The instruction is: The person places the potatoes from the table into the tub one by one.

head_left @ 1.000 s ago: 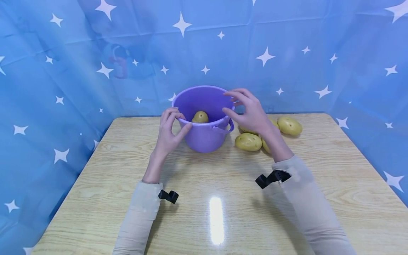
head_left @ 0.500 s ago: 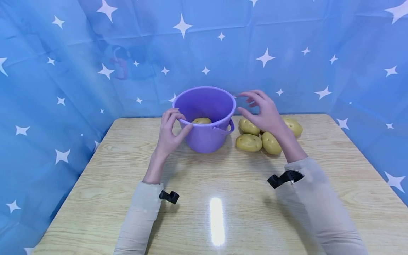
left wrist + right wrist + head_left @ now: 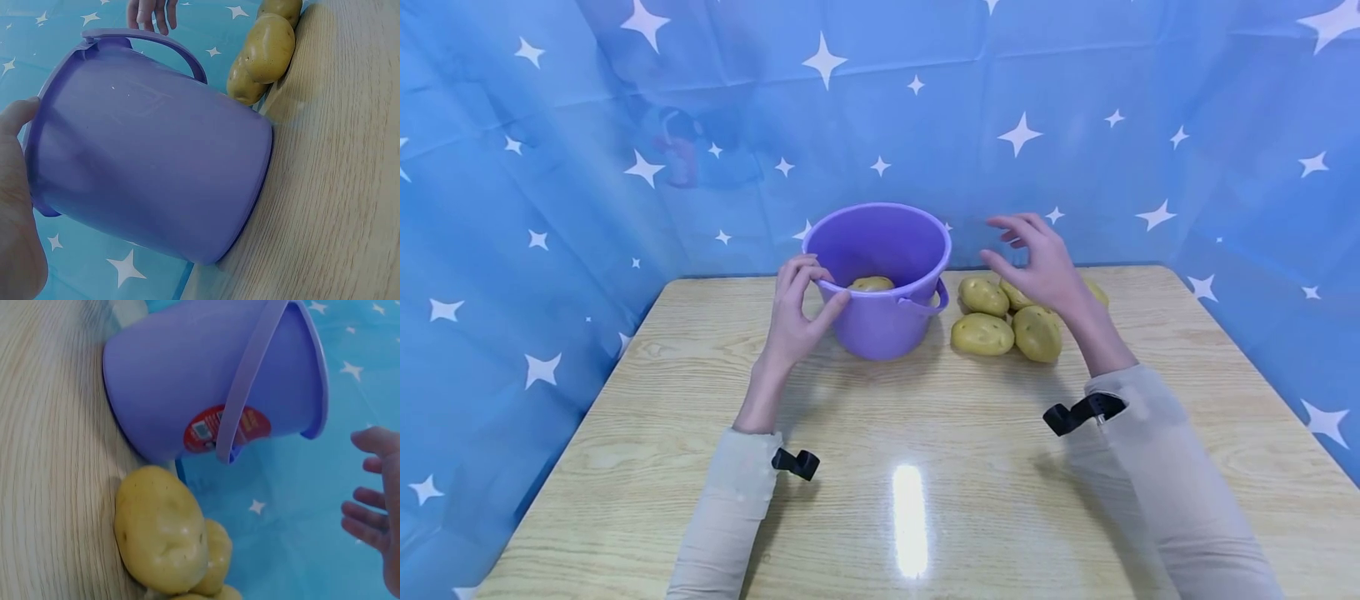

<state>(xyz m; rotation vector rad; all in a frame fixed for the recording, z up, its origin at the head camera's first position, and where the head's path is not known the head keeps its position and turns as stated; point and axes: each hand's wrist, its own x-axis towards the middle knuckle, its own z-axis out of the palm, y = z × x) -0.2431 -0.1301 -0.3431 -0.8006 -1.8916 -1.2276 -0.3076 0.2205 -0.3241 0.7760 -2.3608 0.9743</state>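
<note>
A purple bucket (image 3: 880,325) stands upright on the table, its handle (image 3: 247,378) hanging down on the right side. Inside it lies a potato (image 3: 871,284), partly hidden by the near rim. My left hand (image 3: 793,308) grips the bucket's left rim, fingers over the edge and thumb outside. To the bucket's right, my right hand (image 3: 1037,262) is raised above a group of potatoes (image 3: 982,334) with nothing in it, fingers loosely bent and thumb apart. It overlaps the rearmost potatoes in the head view.
The wooden table (image 3: 700,500) stretches toward me and to both sides. A blue curtain (image 3: 737,125) with white stars hangs behind and beside it. A black camera mount sits on each wrist, over pale sleeves (image 3: 722,508).
My right hand has drawn away from the bucket's rim to the right, over the potatoes. The potato in the bucket has dropped lower. The left hand keeps its hold on the rim.
</note>
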